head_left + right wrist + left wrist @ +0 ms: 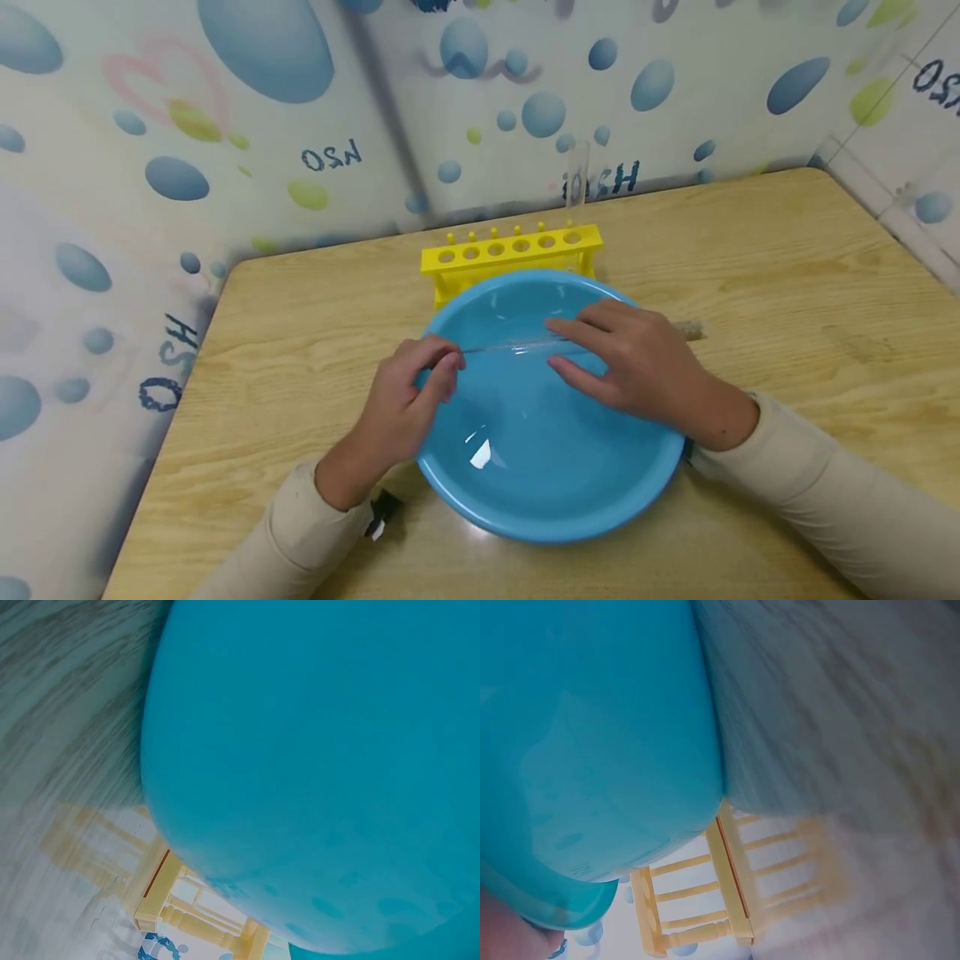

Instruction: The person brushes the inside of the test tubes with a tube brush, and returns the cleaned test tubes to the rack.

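A thin test tube brush lies across the top of a light blue basin [551, 532] in the head view. My left hand [393, 400] pinches the end of its wire [487, 347] between thumb and curled fingers, over the basin's left side. A clear, shiny streak shows along the wire near the middle; I cannot tell what it is. My right hand [637, 362] is over the basin's right side, fingers extended, thumb and forefinger apart on either side of the wire. Past its knuckles sticks out the greyish bristle head [690, 329]. The palm side is hidden.
A yellow test tube rack [510, 254] stands behind the basin, a clear test tube [577, 179] upright in its right end. The wooden table [787, 275] meets a patterned wall at the back. A small dark object [384, 510] lies beside the left sleeve.
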Motion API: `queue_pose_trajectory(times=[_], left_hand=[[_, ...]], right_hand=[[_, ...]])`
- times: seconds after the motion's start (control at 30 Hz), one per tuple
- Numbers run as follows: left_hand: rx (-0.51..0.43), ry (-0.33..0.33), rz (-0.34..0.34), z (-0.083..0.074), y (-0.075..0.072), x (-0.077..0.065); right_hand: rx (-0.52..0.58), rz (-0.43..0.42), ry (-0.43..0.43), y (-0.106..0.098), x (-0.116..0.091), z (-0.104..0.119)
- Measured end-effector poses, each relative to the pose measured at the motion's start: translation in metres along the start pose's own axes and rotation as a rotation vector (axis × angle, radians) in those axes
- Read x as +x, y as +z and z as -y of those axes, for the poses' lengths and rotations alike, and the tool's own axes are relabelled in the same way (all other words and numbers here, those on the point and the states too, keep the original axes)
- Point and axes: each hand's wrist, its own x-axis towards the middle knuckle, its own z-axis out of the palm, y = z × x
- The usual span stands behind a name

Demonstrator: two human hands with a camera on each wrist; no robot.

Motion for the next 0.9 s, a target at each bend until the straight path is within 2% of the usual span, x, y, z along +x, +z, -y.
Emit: queue_pose_trajectory(times=[0.2, 0.43, 0.7, 0.8, 0.9], left_hand=[[0.070, -0.006, 0.020, -0.0030, -0.0010, -0.0007], [0.038, -0.032, 0.065, -0.0064, -0.0018, -0.0003], [0.097, 0.112, -0.014, -0.0022, -0.0016, -0.0011], [0.095, 0.129, -0.031, -0.0014, -0.0001, -0.0012], [0.065, 0.110, -0.044, -0.0015, 0.0009, -0.0007]], right_hand=[[-0.017, 0.062, 0.019, -0.0002, 0.0004, 0.0011], [-0.036, 0.109, 0.023, -0.0010, 0.0014, 0.0024], [-0.020, 0.099, 0.039, -0.0031, 0.0036, 0.0016], [-0.018, 0.093, 0.038, -0.0036, 0.0029, 0.0009], [-0.028, 0.064, 0.022, -0.0030, 0.0022, -0.0001]])
